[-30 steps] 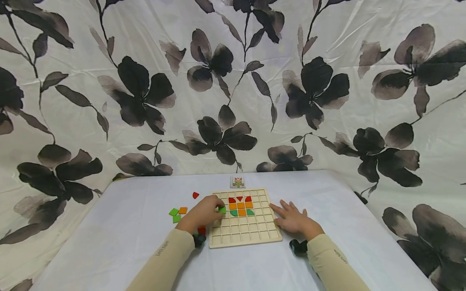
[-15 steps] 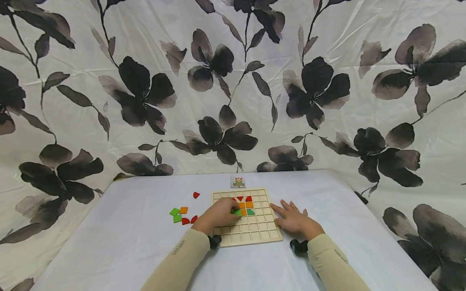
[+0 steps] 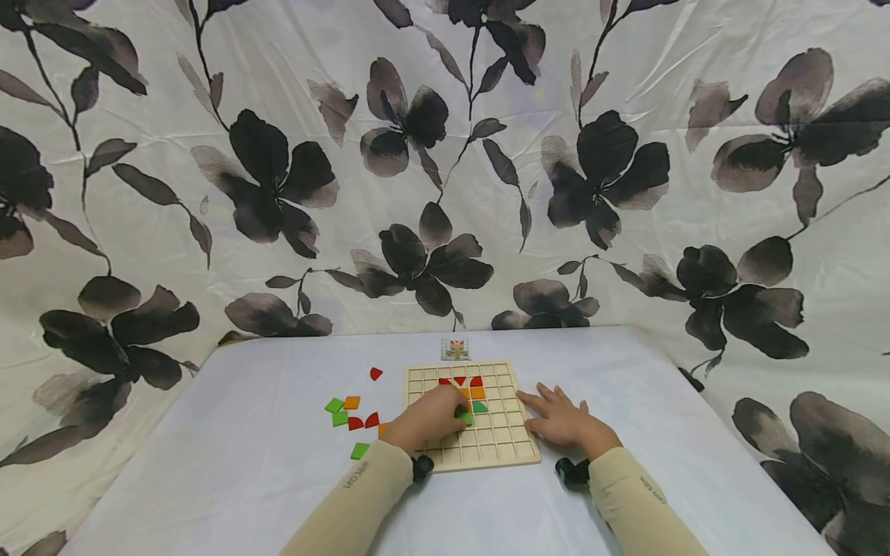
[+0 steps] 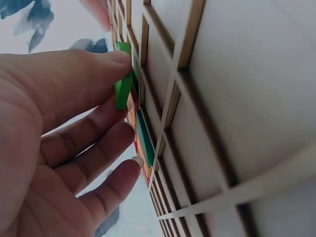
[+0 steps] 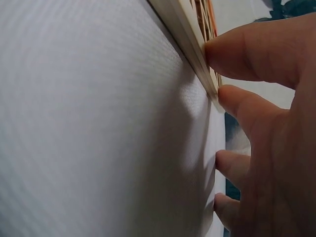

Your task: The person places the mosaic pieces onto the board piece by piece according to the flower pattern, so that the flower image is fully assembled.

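Note:
My left hand [image 3: 429, 417] is over the wooden grid board [image 3: 497, 444] and pinches a green square tile [image 4: 122, 96] between thumb and forefinger. In the left wrist view the tile stands nearly on edge at the grid, beside a dark green piece [image 4: 145, 138] in a cell. Red pieces [image 3: 476, 381], orange tiles [image 3: 477, 393] and a green quarter-round piece [image 3: 479, 406] sit in the far middle cells, partly hidden by the left hand. My right hand [image 3: 568, 423], fingers spread, touches the board's right edge with thumb and forefinger.
Left of the board lie loose green tiles [image 3: 339, 418], an orange tile [image 3: 352, 402] and red pieces [image 3: 371, 419]; another red piece [image 3: 376, 374] lies farther back. A small pattern card [image 3: 455, 349] rests behind the board. A floral cloth [image 3: 417, 154] hangs behind the white table.
My left hand has moved right and slightly nearer across the board with the green tile, uncovering loose pieces at the left. The right hand stays at the board's edge.

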Tool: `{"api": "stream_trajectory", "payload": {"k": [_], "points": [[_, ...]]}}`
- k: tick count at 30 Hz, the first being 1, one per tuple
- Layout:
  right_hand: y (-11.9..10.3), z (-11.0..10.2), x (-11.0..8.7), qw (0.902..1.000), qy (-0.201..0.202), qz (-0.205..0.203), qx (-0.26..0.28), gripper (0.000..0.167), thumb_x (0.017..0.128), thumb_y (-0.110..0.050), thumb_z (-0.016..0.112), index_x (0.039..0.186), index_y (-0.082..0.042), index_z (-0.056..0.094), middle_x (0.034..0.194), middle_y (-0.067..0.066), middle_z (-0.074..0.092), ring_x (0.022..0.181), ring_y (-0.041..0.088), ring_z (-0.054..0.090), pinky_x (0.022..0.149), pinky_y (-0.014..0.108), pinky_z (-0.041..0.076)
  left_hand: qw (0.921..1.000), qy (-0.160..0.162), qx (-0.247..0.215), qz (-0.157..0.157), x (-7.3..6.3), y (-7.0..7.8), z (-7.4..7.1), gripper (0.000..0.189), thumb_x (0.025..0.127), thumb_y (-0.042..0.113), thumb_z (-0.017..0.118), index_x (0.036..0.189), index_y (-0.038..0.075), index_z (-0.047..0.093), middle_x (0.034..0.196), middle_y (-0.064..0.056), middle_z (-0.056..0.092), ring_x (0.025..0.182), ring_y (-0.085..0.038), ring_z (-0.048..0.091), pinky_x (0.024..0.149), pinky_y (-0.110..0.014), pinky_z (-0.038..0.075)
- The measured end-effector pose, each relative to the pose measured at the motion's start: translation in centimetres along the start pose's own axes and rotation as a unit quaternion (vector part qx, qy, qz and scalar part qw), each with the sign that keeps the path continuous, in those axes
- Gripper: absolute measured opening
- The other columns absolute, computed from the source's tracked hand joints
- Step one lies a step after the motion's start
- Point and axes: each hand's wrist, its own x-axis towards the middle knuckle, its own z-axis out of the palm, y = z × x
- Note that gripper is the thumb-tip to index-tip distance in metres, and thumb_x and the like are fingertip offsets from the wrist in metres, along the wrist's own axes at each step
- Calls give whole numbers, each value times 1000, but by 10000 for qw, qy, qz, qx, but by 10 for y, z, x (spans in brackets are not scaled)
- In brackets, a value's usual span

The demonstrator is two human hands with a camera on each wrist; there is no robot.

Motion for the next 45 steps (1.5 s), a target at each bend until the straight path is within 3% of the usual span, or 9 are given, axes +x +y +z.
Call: {"api": "stream_trajectory", "payload": {"k": [5,12,16,21,24,35,41,45], "points": [[2,0,-1,10000,10,-21,-8,58,94,-40,50,150,-30,36,161,14,21,147,47,12,105,78,5,9998,-8,171,30,1,4,3,20,87,17,71,106,11,73,99,4,67,87,-8,54,87,-30,50],[4,0,-1,10000,26,-29,-11,58,94,-40,50,150,-31,36,161,13,21,147,46,12,106,78,4,9996,-95,192,173,2,3,3,3,85,17,73,87,14,73,78,6,57,76,-10,48,69,-25,42],[5,0,-1,10000,17,-11,-1,58,94,-40,50,150,-31,36,161,13,21,147,46,11,106,78,4,9991,-74,340,241,9,5,3,9,89,17,69,95,14,75,85,6,64,79,-9,51,73,-24,46],[6,3,1,10000,30,5,-36,57,95,-40,49,150,-31,36,161,13,21,147,46,12,106,78,5,9930,-1,1022,596,23,12,4,20,93,14,63,110,17,73,107,4,69,100,-12,60,91,-27,49],[7,5,2,10000,15,-5,-43,57,95,-41,49,150,-32,35,161,12,20,147,45,12,106,77,5,9881,-23,1379,681,29,15,4,21,92,12,63,109,19,73,109,5,68,106,-14,61,94,-29,49],[5,0,0,9999,20,-131,-41,57,96,-42,48,150,-32,35,161,11,19,147,45,11,106,77,4,9939,-564,914,251,43,20,-7,6,90,12,67,89,17,65,84,7,59,78,-10,52,71,-26,46],[5,1,-1,9999,36,-115,-70,57,96,-42,48,150,-32,35,161,11,20,147,45,12,106,77,5,9926,-329,993,620,49,20,-8,15,89,4,63,96,14,71,91,5,66,85,-9,58,80,-26,50],[6,0,-1,9999,34,-121,-69,57,96,-41,48,150,-30,35,161,12,20,147,46,12,106,78,5,9925,-169,893,813,50,18,-4,18,88,0,61,89,13,73,89,4,68,84,-10,59,78,-26,51]]}}
